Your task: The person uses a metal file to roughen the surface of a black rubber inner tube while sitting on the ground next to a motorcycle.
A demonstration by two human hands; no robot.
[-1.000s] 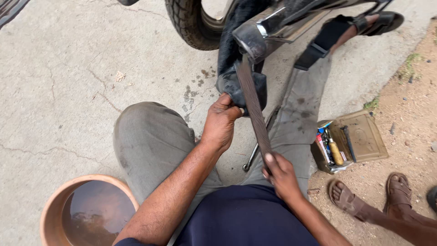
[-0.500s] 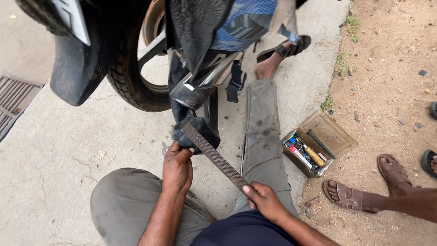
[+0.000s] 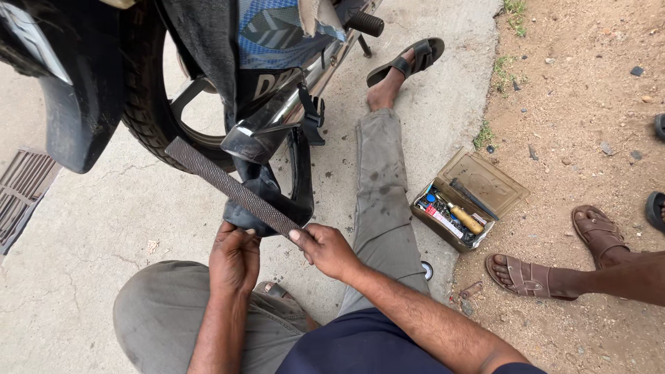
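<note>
- Cracked concrete pavement (image 3: 83,235) covers the left and middle of the scene, with bare brown dirt (image 3: 575,104) along the right and a metal drain grate (image 3: 24,194) at the far left edge.
- A person sits on the concrete, one leg in grey trousers stretched away toward a black sandal (image 3: 409,59), the other knee bent at the near left.
- Right hand (image 3: 325,249): grip closed around the near end of a long, flat, dark metal file (image 3: 232,187), thumb on top.
- That file runs diagonally up and to the left, its far end lying in front of the motorcycle's rear tyre (image 3: 149,104).
- Left hand (image 3: 234,253): grip wrapped on the lower edge of a black rubber tube (image 3: 267,197) that hangs down from the motorcycle, just under the file.
- A chrome exhaust pipe (image 3: 291,104) passes above the tube, and a black mudguard (image 3: 76,104) fills the far left.
- To the right, at the concrete's edge, an open brown tool box (image 3: 485,183) holds small tubes and bits.
- Another person's feet in brown sandals (image 3: 530,277) rest on the dirt at the right, near the box.
</note>
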